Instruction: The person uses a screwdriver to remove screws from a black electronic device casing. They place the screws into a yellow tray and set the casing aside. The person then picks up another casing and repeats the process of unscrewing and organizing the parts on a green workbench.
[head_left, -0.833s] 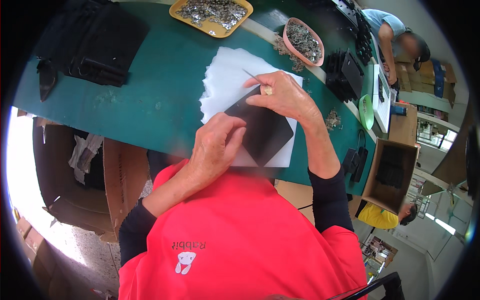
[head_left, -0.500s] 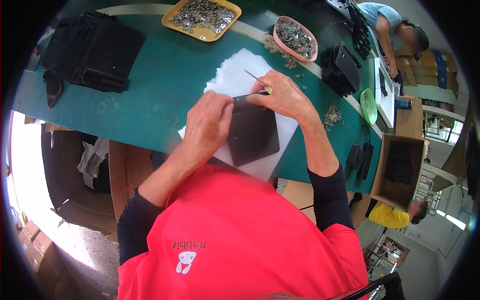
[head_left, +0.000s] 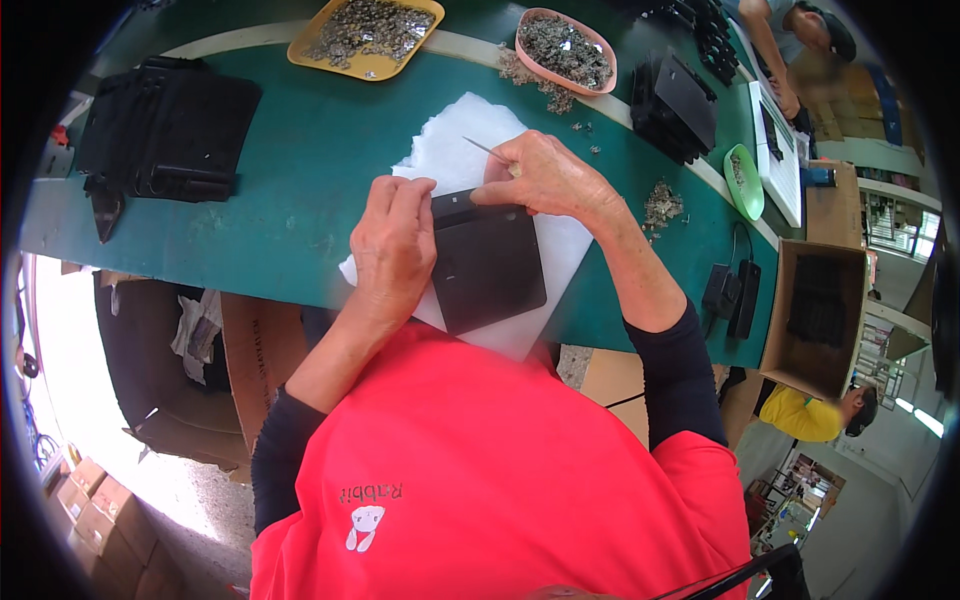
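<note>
A flat black panel with a raised strip along its far edge lies on a torn-edged white foam sheet. My left hand is closed at the panel's far left corner, its bent fingers pressed against the edge. My right hand grips a thin pointed metal tool, whose tip sticks out to the far left above the foam. The right thumb rests on the panel's far strip. The tool's other end is hidden in the hand.
Small metal parts fill a yellow tray and a pink tray; more lie loose on the green table. Black panels are stacked left and right. A green dish and power adapter sit right.
The whole view has shifted, so the table and trays appear farther left and up. My right thumb has slid slightly rightward along the panel's far strip. Both hands stay at the panel.
</note>
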